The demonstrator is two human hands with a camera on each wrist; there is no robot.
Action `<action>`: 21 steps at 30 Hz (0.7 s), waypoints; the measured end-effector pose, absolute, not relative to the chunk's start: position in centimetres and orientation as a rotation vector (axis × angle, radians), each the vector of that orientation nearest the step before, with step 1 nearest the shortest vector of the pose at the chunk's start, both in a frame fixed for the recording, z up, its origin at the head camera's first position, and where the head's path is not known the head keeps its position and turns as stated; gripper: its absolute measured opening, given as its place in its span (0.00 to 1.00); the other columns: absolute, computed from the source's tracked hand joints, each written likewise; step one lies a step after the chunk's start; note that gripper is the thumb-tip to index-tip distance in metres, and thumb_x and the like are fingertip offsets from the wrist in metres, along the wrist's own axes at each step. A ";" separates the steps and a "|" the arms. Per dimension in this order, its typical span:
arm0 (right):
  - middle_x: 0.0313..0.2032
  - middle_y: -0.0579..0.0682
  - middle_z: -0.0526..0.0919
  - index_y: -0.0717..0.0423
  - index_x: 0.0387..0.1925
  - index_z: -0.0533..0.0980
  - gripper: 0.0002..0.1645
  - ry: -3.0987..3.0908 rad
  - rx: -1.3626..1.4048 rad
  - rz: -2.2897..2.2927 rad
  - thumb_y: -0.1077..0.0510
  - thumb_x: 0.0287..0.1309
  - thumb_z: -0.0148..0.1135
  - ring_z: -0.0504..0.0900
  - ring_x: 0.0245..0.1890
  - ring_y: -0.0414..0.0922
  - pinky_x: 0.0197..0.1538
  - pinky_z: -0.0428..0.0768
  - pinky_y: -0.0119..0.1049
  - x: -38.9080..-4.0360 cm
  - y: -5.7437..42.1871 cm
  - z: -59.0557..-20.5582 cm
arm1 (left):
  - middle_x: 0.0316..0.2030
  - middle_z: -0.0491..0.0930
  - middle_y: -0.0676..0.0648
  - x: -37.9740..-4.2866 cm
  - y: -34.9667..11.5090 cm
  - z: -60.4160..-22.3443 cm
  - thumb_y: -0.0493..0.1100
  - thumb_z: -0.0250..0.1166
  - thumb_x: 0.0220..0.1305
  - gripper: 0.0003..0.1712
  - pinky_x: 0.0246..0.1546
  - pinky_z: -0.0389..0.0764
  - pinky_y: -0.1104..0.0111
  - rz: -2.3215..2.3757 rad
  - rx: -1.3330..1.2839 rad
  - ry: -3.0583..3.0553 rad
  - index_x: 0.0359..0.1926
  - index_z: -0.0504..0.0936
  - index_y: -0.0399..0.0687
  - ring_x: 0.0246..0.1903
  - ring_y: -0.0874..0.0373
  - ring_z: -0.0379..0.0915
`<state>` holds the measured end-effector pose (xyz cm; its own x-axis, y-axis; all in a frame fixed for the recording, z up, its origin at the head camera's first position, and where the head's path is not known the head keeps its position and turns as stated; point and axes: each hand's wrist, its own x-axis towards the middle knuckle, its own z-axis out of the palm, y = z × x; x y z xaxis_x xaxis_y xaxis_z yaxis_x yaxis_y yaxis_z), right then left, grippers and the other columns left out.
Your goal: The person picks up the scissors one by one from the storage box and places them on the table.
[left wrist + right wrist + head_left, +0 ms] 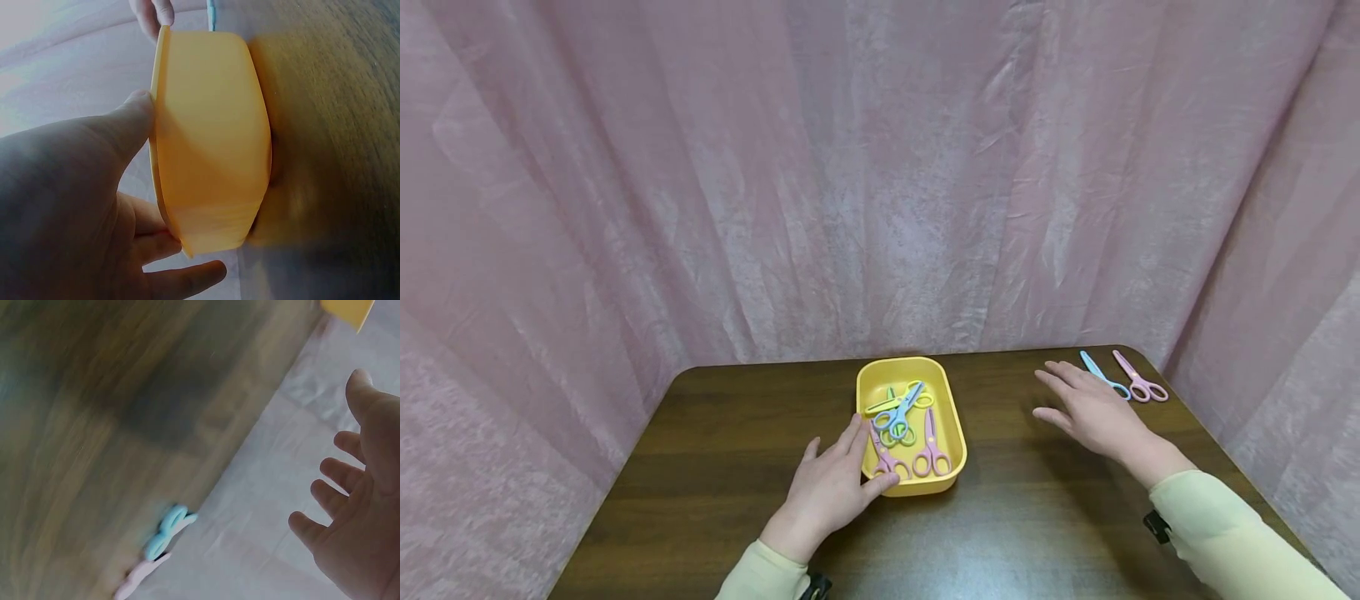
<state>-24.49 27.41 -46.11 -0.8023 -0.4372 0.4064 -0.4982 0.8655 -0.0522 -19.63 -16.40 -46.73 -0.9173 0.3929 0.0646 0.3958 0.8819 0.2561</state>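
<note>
Tray [953, 425], yellow, sits in the middle of the brown worktop [715, 433], near the back edge. The left hand [829, 487] is at the tray's left side. Its fingers [856, 433] lie straight against the wall, and the thumb [880, 486] touches the near corner. From the left wrist view the thumb [128, 122] rests on the rim of the tray [212, 137], and the hand is loose, not gripping. Inside the tray lie a few small scissors: pink scissors [932, 447], another pink pair [883, 457], blue scissors [897, 414] on top, and a yellow pair [880, 406] under them. To the right, the right hand [1093, 412] floats over the worktop with fingers [1052, 379] spread flat, holding nothing. Just past it, near the right back corner, lie a blue pair [1102, 375] and a pink pair [1138, 377], side by side. Pink cloth [880, 167] hangs all around
</note>
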 end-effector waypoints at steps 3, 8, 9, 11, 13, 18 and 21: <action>0.70 0.71 0.78 0.67 0.73 0.76 0.43 -2.647 0.712 0.207 0.45 0.68 0.78 0.77 0.70 0.71 0.70 0.74 0.68 -24.1 26.1 -45.9 | 0.83 0.62 0.38 -19.6 -16.4 -46.6 0.75 0.64 0.74 0.57 0.75 0.62 0.33 -0.416 -0.639 -3.030 0.84 0.65 0.37 0.76 0.46 0.72; 0.70 0.69 0.79 0.66 0.74 0.75 0.45 -2.629 0.745 0.195 0.44 0.68 0.77 0.78 0.70 0.68 0.69 0.75 0.68 -23.4 23.8 -45.5 | 0.83 0.63 0.38 -19.5 -16.4 -46.4 0.75 0.64 0.74 0.57 0.74 0.63 0.32 -0.415 -0.640 -3.023 0.84 0.66 0.37 0.76 0.46 0.71; 0.70 0.68 0.79 0.66 0.75 0.75 0.44 -2.629 0.749 0.197 0.44 0.68 0.77 0.78 0.70 0.67 0.69 0.75 0.68 -23.2 23.3 -45.3 | 0.83 0.63 0.38 -19.5 -16.4 -46.4 0.75 0.65 0.74 0.57 0.74 0.63 0.32 -0.415 -0.641 -3.020 0.84 0.66 0.37 0.76 0.46 0.70; 0.71 0.67 0.79 0.64 0.75 0.75 0.44 -2.635 0.758 0.203 0.43 0.69 0.77 0.78 0.70 0.66 0.69 0.75 0.67 -22.9 22.5 -45.1 | 0.83 0.64 0.38 -19.6 -16.4 -46.5 0.75 0.65 0.74 0.57 0.74 0.63 0.32 -0.413 -0.642 -3.016 0.83 0.67 0.37 0.77 0.46 0.70; 0.71 0.65 0.78 0.63 0.76 0.74 0.44 -2.650 0.762 0.214 0.43 0.69 0.76 0.78 0.71 0.66 0.71 0.74 0.67 -22.6 21.6 -44.8 | 0.83 0.64 0.38 -19.7 -16.4 -46.6 0.75 0.65 0.74 0.57 0.75 0.63 0.32 -0.407 -0.642 -3.014 0.83 0.66 0.37 0.78 0.47 0.68; 0.73 0.64 0.77 0.61 0.78 0.73 0.45 -2.679 0.791 0.234 0.42 0.71 0.75 0.76 0.74 0.64 0.74 0.72 0.65 -22.0 19.8 -44.5 | 0.83 0.63 0.39 -19.7 -16.4 -46.9 0.75 0.64 0.74 0.57 0.75 0.62 0.32 -0.390 -0.634 -3.016 0.84 0.66 0.38 0.78 0.47 0.67; 0.74 0.63 0.77 0.61 0.78 0.73 0.46 -2.677 0.823 0.235 0.41 0.70 0.75 0.76 0.74 0.62 0.75 0.71 0.64 -21.8 18.8 -44.4 | 0.83 0.64 0.38 -19.7 -16.4 -47.0 0.75 0.65 0.73 0.57 0.75 0.62 0.32 -0.386 -0.633 -3.014 0.84 0.66 0.37 0.78 0.47 0.67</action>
<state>-21.75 18.84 -44.44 -0.7788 -0.5156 0.3573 -0.5700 0.8194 -0.0600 -19.74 -16.36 -46.99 -0.9162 0.3912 0.0869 0.4004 0.8860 0.2339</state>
